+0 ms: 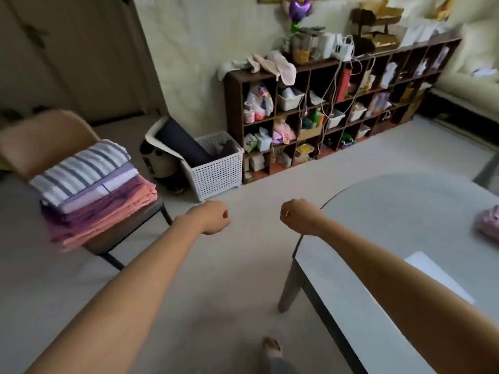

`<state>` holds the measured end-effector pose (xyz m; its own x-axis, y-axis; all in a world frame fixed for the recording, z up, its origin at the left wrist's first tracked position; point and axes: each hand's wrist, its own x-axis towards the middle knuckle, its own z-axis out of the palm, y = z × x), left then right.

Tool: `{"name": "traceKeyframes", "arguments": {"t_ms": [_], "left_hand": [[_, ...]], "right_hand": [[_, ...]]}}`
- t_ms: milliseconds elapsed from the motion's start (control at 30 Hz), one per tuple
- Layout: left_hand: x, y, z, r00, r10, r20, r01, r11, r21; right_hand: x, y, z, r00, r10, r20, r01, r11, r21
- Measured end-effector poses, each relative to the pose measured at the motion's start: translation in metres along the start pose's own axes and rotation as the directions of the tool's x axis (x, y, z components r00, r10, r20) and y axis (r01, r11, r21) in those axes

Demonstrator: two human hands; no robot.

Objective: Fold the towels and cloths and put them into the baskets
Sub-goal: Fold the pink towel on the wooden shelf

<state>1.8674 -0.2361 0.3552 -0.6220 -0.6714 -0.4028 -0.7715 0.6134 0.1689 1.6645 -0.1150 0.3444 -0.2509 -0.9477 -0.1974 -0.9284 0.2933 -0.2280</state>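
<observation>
Pale carpet [216, 279] spreads between chair [40, 141] and table [391, 211]; left hand [213, 217] and right hand [298, 215] hang curled into empty fists.

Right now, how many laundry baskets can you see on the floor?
1. The white perforated basket stands on the floor between the chair with stacked folded cloths and the dark shelf unit. Others may be out of view.

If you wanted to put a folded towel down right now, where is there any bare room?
The grey table is mostly bare between its near edge and the pink cloth at its far right. The floor between the white basket and the table is open. The chair is crowded by the towel stack, and the shelf unit is crammed. Both the left hand and right hand are fists holding nothing.
</observation>
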Motion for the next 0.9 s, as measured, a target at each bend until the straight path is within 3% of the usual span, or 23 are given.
{"name": "traceKeyframes", "arguments": {"t_ms": [367,633,900], "left_hand": [[0.143,-0.157,-0.091,0.986,-0.164,-0.030,0.162,0.986,-0.049],[0.282,-0.232,-0.179,0.988,-0.141,-0.066,0.137,0.989,-0.063],[0.452,-0.289,-0.274,0.997,0.019,-0.073,-0.017,0.999,0.030]], "right_hand": [[0.265,-0.097,-0.026,0.978,-0.207,0.001,0.207,0.978,-0.008],[0.438,-0.114,-0.076,0.984,-0.180,0.005,0.180,0.983,-0.041],[0.604,-0.100,-0.115,0.996,-0.018,-0.082,0.019,1.000,0.021]]}}
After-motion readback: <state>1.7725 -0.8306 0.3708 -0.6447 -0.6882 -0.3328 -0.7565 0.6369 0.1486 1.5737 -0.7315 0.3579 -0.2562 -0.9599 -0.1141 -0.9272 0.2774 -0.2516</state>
